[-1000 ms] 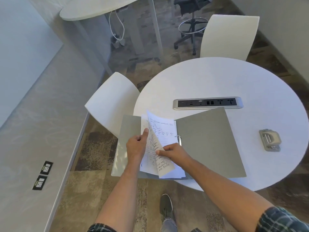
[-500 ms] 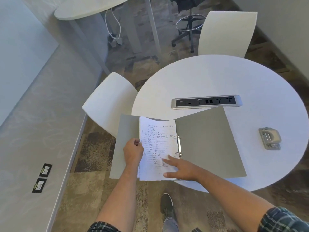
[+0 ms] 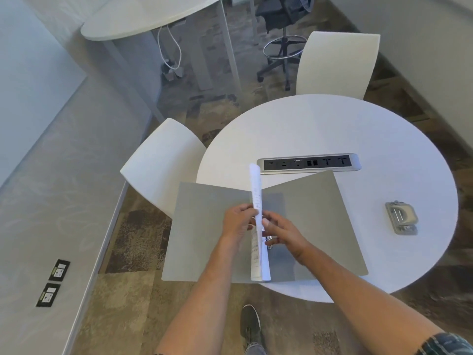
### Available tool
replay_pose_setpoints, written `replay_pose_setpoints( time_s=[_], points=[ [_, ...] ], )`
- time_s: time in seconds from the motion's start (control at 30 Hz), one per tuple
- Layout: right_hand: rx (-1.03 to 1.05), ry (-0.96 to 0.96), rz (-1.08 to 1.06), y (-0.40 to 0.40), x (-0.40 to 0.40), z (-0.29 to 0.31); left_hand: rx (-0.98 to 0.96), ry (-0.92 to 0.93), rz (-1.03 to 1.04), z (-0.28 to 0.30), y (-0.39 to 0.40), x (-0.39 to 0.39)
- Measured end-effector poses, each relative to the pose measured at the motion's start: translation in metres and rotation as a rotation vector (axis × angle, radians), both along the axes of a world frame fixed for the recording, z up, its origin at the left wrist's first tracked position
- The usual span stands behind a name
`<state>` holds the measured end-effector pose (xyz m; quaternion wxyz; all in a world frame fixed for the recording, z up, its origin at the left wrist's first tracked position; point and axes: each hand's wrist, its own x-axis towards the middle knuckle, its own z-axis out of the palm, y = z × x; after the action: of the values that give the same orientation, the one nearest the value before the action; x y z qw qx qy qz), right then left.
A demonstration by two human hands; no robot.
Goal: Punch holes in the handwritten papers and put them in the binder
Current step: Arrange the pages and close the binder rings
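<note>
An open grey binder (image 3: 204, 226) lies at the near edge of the round white table (image 3: 332, 124), its left cover hanging over the edge. The handwritten papers (image 3: 257, 196) stand on edge above the binder's spine, seen almost edge-on. My left hand (image 3: 238, 221) pinches them from the left and my right hand (image 3: 284, 233) holds them from the right, close to the metal rings (image 3: 268, 245). The grey hole punch (image 3: 401, 217) sits on the table to the right, apart from both hands.
A silver power and socket strip (image 3: 308, 163) is set into the table behind the binder. White chairs stand at the left (image 3: 161, 165) and far side (image 3: 337, 62). A second table (image 3: 143, 19) and an office stool (image 3: 284, 44) are further back.
The papers lay flat on the binder's left half half a second ago; now both hands have lifted them upright over the spine. The camera has tilted a little.
</note>
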<state>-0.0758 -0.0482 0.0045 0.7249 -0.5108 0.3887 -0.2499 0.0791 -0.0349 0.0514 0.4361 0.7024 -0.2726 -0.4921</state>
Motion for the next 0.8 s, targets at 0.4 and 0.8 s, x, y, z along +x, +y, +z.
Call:
replay_pose_setpoints(
  time_s=[0.4, 0.8],
  points=[
    [0.161, 0.117, -0.306, -0.011, -0.081, -0.011, 0.039, -0.035, -0.129, -0.033, 0.008, -0.039],
    [0.076, 0.765, -0.495, -0.022, -0.116, -0.057, 0.236, -0.621, -0.283, -0.084, 0.040, -0.002]
  ],
)
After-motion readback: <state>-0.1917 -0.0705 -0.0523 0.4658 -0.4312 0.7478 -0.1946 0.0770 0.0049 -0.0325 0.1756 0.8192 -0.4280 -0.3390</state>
